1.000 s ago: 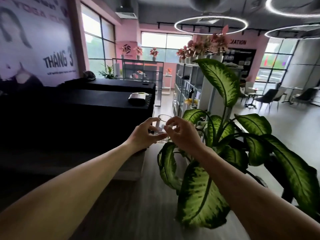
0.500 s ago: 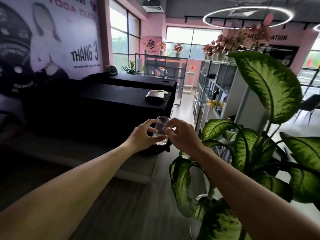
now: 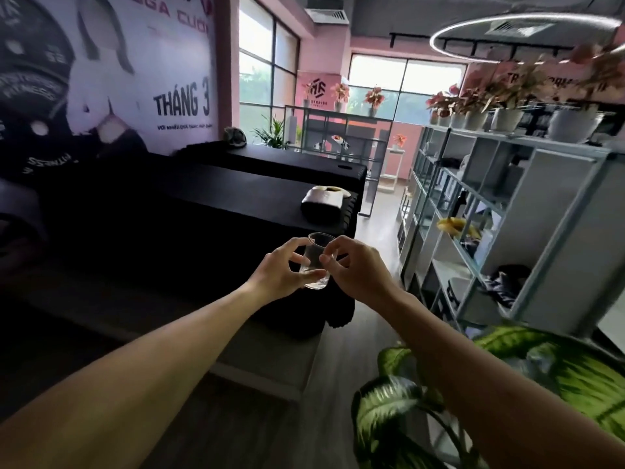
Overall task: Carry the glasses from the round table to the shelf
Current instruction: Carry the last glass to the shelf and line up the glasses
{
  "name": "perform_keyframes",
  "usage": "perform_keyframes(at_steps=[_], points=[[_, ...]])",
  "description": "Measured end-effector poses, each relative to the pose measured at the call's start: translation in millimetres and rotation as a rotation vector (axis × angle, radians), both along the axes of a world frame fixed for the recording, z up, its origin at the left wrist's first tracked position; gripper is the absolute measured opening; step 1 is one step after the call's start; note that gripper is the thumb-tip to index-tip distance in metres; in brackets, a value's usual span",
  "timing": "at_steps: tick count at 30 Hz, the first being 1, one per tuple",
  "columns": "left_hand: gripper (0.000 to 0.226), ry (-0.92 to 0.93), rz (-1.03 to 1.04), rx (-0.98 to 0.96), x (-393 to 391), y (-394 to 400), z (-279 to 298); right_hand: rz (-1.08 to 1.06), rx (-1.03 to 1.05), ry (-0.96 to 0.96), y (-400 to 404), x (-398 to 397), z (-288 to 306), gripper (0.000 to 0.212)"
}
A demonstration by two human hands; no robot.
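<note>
Glass (image 3: 316, 262) sits between my two hands, held out in front of me at about chest height. My left hand (image 3: 280, 270) pinches it from the left with thumb low near the base and fingers curled round the side; my right hand (image 3: 355, 269) pinches the rim and the right wall. It is upright and looks empty.

Compared with a second ago, my view has swung left and I have walked on: the big spotted plant (image 3: 422, 401) that filled the middle of my sight now lies low at the near right, and the grey shelf (image 3: 541, 211) has opened up along the right side, much closer. The grip on the glass has not altered. I judge this as mid-carry, with the round table behind me out of sight and the shelf nearly within reach, so what remains is to turn right and pick a free compartment.

On the left the black draped bench (image 3: 209, 204) carries a small white and black bundle (image 3: 323, 201) near its far right corner.

Writing: the wall poster (image 3: 111, 89) at the far left reads "THÁNG 3" in large dark letters, with a smaller line beneath too blurred to read, and parts of "YOGA" above. A pink banner (image 3: 318, 91) by the far window shows a hexagon logo; its caption is too small to read.
</note>
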State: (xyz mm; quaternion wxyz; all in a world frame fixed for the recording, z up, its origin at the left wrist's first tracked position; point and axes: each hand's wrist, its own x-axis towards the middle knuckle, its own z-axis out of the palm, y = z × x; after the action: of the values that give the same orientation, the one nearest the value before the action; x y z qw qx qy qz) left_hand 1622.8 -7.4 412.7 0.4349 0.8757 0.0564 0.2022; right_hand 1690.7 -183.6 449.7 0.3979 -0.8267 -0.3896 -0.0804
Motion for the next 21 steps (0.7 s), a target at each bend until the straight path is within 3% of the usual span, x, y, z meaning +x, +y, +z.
perform_keyframes(at_steps=[10,21], points=[[0.09,0.014,0.1,0.019,101.7,136.7,0.7,0.103,0.026,0.002,141.5,119.4,0.0,0.005],[0.08,0.031,0.397,0.028,164.7,332.8,3.7,0.379,0.025,0.016,366.8,229.5,-0.3,0.007]])
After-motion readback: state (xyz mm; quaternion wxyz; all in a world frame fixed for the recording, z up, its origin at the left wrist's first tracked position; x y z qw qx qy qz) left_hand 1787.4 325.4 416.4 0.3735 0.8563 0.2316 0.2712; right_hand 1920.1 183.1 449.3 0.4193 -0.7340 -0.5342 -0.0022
